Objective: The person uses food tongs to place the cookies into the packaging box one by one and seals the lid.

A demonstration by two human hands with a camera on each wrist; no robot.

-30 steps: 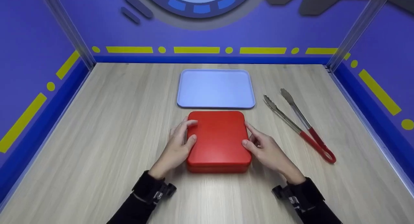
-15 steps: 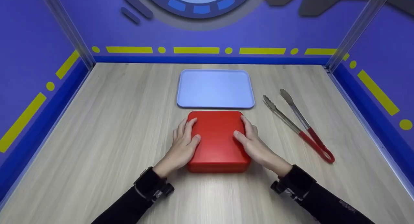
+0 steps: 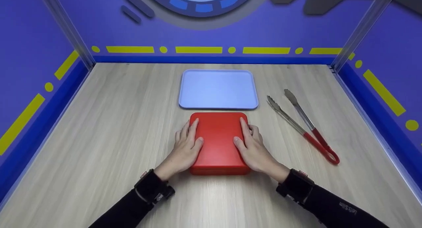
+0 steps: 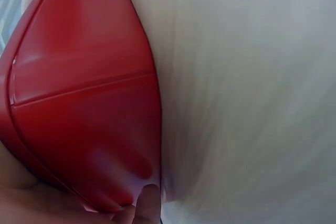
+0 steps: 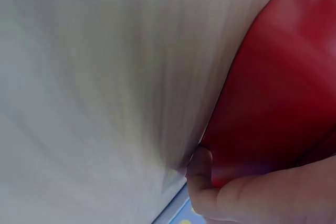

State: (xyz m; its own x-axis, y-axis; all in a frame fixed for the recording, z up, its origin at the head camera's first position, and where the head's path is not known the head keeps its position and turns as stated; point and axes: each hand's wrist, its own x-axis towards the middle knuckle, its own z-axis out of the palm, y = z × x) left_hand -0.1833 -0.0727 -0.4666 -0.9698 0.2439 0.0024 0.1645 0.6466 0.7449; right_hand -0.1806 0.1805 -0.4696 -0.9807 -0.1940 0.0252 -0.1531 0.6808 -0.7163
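A lidded red box (image 3: 219, 139) with rounded corners sits flat on the table in the middle of the head view. On its left side my left hand (image 3: 183, 149) grips it, thumb and index finger over the lid. My right hand (image 3: 257, 151) holds the opposite side the same way, thumb on top. In the left wrist view a fingertip (image 4: 148, 198) presses low on the box's side wall, below the lid seam. A bent finger (image 5: 200, 165) reaches the lower edge of the box in the right wrist view. The contents are hidden by the lid.
Just behind the box lies a light blue tray (image 3: 218, 89). Metal tongs (image 3: 308, 130) with red handles rest spread to the right. Blue panels (image 3: 204, 33) with yellow marks wall in the wooden table (image 3: 115, 122) at the back and sides.
The right hand has shifted left over the box's right edge, its index finger and thumb now on the lid. The left hand has moved slightly further onto the box. The box stays in place.
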